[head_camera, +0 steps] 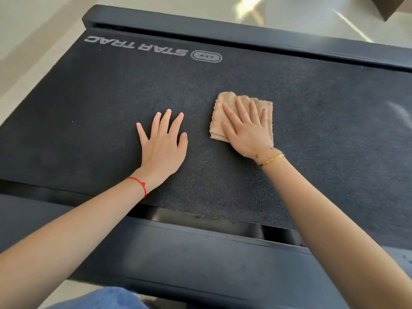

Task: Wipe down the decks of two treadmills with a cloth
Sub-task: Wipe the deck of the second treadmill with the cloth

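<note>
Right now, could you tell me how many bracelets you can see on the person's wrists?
2: a red string bracelet on the left wrist, and a thin gold bracelet on the right wrist. The undersides of both wrists are hidden.

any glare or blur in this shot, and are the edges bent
Head view: bright glare streaks on the floor at the top; a pale sheen on the belt at right; both hands and the cloth are sharp; the treadmill's straight rails bow from the wide lens.

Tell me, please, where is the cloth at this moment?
In the head view, the folded tan cloth lies flat on the treadmill belt, right of centre, under the right hand and beside the bare left hand.
</note>
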A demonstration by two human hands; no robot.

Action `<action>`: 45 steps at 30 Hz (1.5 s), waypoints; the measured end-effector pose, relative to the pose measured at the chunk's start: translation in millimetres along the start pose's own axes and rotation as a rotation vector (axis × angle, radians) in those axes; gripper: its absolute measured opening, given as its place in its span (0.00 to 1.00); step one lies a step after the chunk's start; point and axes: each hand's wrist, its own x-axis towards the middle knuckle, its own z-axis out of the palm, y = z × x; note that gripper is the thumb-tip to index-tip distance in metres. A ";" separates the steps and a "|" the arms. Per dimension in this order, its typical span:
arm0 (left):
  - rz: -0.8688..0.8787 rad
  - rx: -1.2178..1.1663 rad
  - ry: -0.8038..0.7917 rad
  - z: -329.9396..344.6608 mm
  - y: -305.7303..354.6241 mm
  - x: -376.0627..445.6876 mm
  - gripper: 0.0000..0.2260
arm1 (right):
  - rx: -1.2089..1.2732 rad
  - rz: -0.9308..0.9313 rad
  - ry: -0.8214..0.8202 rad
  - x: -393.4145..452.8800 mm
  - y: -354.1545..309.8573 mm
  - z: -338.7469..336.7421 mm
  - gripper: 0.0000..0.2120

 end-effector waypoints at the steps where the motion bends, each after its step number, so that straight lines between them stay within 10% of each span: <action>1: -0.017 0.010 0.001 -1.5 -5.6 0.2 0.24 | 0.002 -0.049 -0.003 -3.7 -8.8 1.6 0.26; 8: -0.132 0.024 0.008 -13.5 -39.7 3.8 0.24 | -0.009 -0.401 -0.019 -55.6 -33.4 8.2 0.26; 18: -0.178 0.031 0.004 -17.8 -53.8 3.4 0.25 | 0.018 -0.020 -0.041 71.2 -14.0 -7.5 0.26; 26: -0.165 0.055 0.043 -11.7 -55.4 2.3 0.25 | -0.011 -0.402 -0.019 33.4 -54.4 6.2 0.25; 37: -0.183 0.104 0.046 -7.8 -50.8 3.6 0.27 | -0.012 -0.081 -0.066 170.0 -32.9 -8.2 0.27; 45: -0.184 0.132 0.052 -9.2 -51.9 7.3 0.28 | -0.034 -0.228 -0.132 231.1 -137.0 -3.5 0.27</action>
